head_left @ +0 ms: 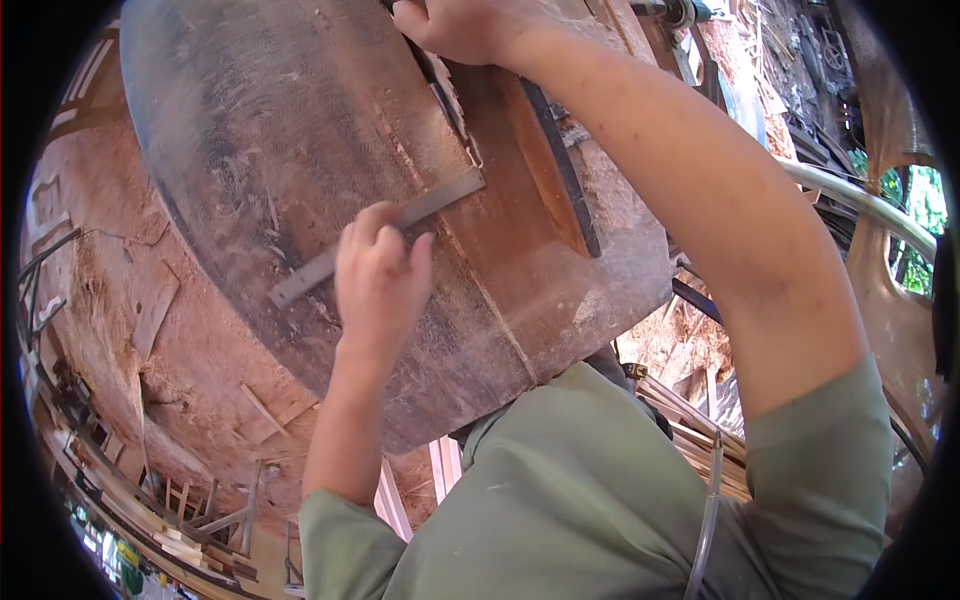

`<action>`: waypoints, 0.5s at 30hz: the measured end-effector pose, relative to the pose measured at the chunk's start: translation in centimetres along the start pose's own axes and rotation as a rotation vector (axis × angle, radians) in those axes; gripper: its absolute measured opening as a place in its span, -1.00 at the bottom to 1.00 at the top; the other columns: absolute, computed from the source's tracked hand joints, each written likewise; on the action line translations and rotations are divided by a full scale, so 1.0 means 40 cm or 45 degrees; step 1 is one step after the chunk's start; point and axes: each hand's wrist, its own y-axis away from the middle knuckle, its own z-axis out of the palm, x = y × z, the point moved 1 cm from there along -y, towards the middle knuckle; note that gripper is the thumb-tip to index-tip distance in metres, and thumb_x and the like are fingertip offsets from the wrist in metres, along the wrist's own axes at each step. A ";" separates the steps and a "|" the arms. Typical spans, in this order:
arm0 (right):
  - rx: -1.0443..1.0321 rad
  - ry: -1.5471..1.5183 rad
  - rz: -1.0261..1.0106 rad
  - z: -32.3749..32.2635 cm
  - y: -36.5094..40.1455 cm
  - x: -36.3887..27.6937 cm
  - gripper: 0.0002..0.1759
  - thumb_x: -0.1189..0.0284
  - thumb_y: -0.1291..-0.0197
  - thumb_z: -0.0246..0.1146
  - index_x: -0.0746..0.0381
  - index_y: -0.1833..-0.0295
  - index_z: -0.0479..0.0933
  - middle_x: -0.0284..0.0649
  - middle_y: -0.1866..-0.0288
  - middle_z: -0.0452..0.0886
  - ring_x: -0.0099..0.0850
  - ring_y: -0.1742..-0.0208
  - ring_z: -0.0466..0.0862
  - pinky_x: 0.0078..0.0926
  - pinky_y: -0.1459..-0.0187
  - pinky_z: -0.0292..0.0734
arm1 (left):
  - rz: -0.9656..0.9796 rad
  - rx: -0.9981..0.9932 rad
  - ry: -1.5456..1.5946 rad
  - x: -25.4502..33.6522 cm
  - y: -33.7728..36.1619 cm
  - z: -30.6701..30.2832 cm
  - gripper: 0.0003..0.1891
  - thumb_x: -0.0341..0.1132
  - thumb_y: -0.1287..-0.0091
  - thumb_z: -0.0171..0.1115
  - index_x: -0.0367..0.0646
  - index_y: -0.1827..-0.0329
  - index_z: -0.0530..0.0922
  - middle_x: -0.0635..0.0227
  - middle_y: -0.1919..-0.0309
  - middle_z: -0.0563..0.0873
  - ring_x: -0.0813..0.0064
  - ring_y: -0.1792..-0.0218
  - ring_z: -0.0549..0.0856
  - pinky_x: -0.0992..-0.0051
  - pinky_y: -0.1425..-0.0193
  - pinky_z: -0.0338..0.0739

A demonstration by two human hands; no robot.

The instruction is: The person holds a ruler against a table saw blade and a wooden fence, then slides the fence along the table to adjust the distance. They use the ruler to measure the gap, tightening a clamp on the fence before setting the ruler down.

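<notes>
My left hand (382,265) is closed over the middle of a flat grey metal ruler (445,195), its thumb held apart. The ruler lies aslant on a worn, dusty tabletop (270,120), with a hole near its lower left end. Its upper right end meets the corner of a thin strip with a pale, ragged edge (447,95). At the top of the view my right hand (465,28) rests near that strip, thumb pointing left. The frame cuts off its other fingers, so its grip is hidden.
Right of the strip, a wooden bar with a dark edge (550,165) sits on the tabletop. Reddish sawdust (215,320) and wood scraps cover the floor. Stacked wood strips (700,440) lie at the lower right, and a metal pipe (870,205) runs along the right side.
</notes>
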 end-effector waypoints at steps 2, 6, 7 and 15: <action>-0.035 0.034 0.058 -0.007 0.001 -0.005 -0.49 0.31 -0.31 0.16 0.34 -0.29 0.60 0.11 0.03 0.75 -0.03 -0.12 0.72 -0.13 -0.21 0.60 | 0.030 -0.005 0.009 -0.005 0.004 0.061 -0.85 -0.46 -0.17 0.45 -0.29 0.36 0.60 0.10 0.07 0.71 0.01 0.01 0.67 0.13 -0.12 0.57; -0.031 -0.041 0.083 -0.011 0.005 -0.003 -0.48 0.29 -0.31 0.15 0.36 -0.28 0.61 0.17 0.03 0.74 0.02 -0.12 0.72 -0.10 -0.22 0.59 | -0.079 -0.018 -0.170 0.016 0.006 0.111 -0.85 -0.47 -0.15 0.48 -0.26 0.33 0.63 0.22 -0.03 0.74 0.12 -0.10 0.67 0.18 -0.16 0.52; -0.028 -0.039 0.101 -0.013 0.005 -0.003 -0.48 0.28 -0.31 0.15 0.36 -0.27 0.62 0.20 0.04 0.74 0.05 -0.10 0.73 -0.09 -0.22 0.59 | -0.021 0.091 -0.214 0.022 -0.010 0.097 -0.85 -0.46 -0.15 0.48 -0.26 0.33 0.63 0.24 0.00 0.74 0.12 -0.09 0.66 0.16 -0.17 0.51; -0.166 -0.098 0.150 -0.037 0.002 -0.013 -0.49 0.25 -0.30 0.14 0.32 -0.23 0.64 0.28 -0.02 0.72 0.13 -0.13 0.72 -0.03 -0.23 0.59 | -0.079 0.114 -0.286 0.001 -0.019 0.104 -0.87 -0.47 -0.20 0.46 -0.25 0.30 0.63 0.28 0.06 0.73 0.13 -0.05 0.67 0.18 -0.15 0.47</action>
